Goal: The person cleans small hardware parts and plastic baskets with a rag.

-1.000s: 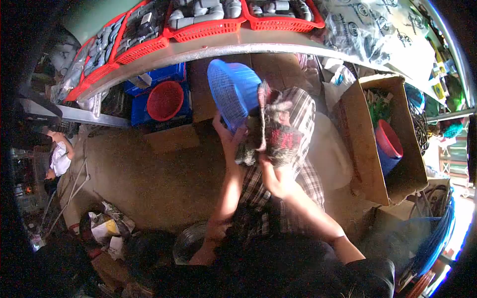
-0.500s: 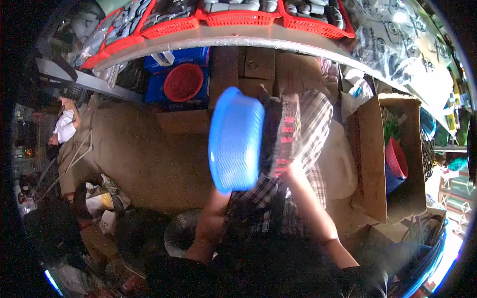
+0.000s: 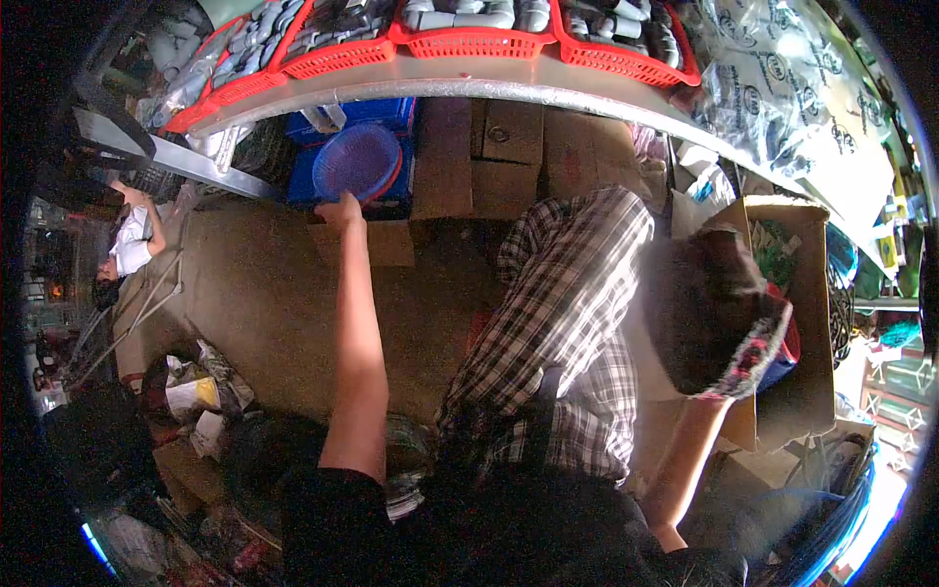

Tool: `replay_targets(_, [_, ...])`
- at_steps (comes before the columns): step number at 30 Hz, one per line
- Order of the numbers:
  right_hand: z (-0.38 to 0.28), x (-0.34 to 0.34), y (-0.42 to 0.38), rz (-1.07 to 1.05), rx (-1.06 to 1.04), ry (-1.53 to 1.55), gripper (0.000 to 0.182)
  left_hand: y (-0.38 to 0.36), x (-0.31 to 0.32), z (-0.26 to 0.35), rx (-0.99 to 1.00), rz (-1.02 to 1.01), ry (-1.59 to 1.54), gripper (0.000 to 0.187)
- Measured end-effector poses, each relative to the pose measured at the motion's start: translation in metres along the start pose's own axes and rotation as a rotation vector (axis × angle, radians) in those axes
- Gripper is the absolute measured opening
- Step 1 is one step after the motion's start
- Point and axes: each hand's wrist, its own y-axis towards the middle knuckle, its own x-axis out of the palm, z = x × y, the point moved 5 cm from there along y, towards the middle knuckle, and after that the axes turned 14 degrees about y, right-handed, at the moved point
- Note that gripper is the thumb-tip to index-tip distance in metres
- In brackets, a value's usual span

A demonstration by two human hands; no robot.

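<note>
Nearest, brown-and-white plaid cloth trousers (image 3: 577, 293) cover a bent leg. Right of the trousers, a dark, cap-shaped knitted fabric piece (image 3: 696, 308), blurred, slants from upper left to lower right; its rounded end points toward the trousers, its grey, pink-flecked band faces away from them. It hides most of the right hand (image 3: 716, 411), so I cannot tell how those fingers are set. Farther right of the trousers stands a tan, open cardboard box (image 3: 807, 249). Beyond and left of the trousers, the left hand (image 3: 339, 208) grasps the near edge of a round blue mesh plastic basket (image 3: 354, 161), which shows as an oval, its long axis rising from lower left to upper right; which end faces up is unclear. A round red plastic basket (image 3: 394, 182) peeks out beneath. Farthest beyond the trousers, slotted red plastic trays (image 3: 474, 44) hold grey pipe fittings (image 3: 476, 18).
</note>
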Motion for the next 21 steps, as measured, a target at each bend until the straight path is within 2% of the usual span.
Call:
replay_targets(2, [-0.013,-0.033,0.0,0.109,-0.03,-0.03,0.04,0.063,0.043,-0.019,-0.004,-0.051,-0.188,0.054])
replay_targets(4, [-0.022,-0.057,-0.001,0.194,-0.05,-0.055,0.039,0.078,0.059,-0.025,-0.022,-0.139,-0.32,0.053])
replay_targets(6, [-0.03,-0.077,-0.002,0.256,-0.07,-0.079,0.038,0.063,0.057,-0.022,-0.052,-0.265,-0.386,0.051])
replay_targets(9, [-0.039,-0.098,-0.006,0.33,-0.083,-0.117,0.037,0.071,0.067,-0.029,-0.026,-0.241,-0.364,0.05])
replay_targets(12, [-0.044,-0.112,-0.011,0.386,-0.088,-0.143,0.036,0.044,0.049,-0.018,-0.046,-0.22,-0.328,0.047])
replay_targets(15, [-0.045,-0.119,-0.016,0.411,-0.08,-0.156,0.034,0.069,0.068,-0.035,-0.046,-0.287,-0.402,0.054])
replay_targets(17, [-0.044,-0.121,-0.021,0.419,-0.072,-0.162,0.034,0.083,0.079,-0.044,-0.058,-0.419,-0.414,0.05])
replay_targets(21, [-0.039,-0.12,-0.022,0.413,-0.053,-0.163,0.032,0.061,0.065,-0.032,-0.047,-0.607,-0.496,0.039])
